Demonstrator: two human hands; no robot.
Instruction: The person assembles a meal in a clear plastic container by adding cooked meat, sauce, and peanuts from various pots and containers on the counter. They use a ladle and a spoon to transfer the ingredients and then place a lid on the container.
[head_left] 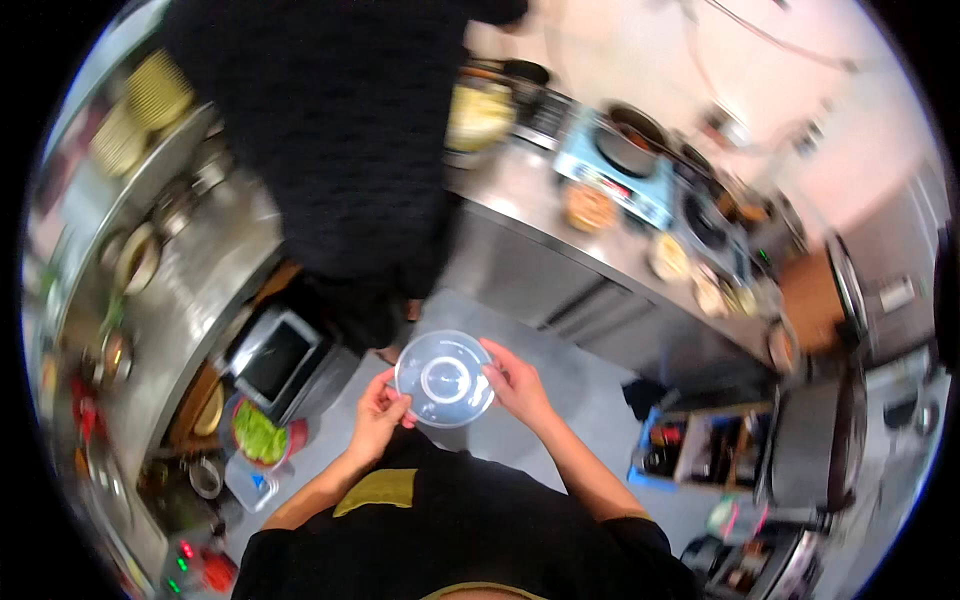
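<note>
Clear bowl [443,381] is gripped at opposite sides by left hand [377,416] and right hand [519,386]

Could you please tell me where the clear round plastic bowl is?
In the head view, the clear plastic bowl is just left of centre, its rim held between the left hand and right hand.

Co-worker [330,150] partly beyond upper edge
</note>
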